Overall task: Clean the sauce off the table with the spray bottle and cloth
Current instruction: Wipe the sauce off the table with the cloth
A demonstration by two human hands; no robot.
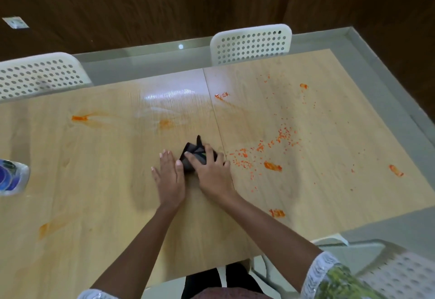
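Crumpled dark cloth (196,155) is gripped under the curled right hand (211,169) on the light wooden table (94,181); the left hand (169,176) is laid flat just beside the cloth, with orange sauce spatter (270,152) near its right.

**No readable text in view**

Nothing can be read anywhere in the picture. The spray bottle (11,177) at the left edge of the bench (94,181) carries a blue and purple label, but it is blurred and cut off; no word, brand or number is legible.
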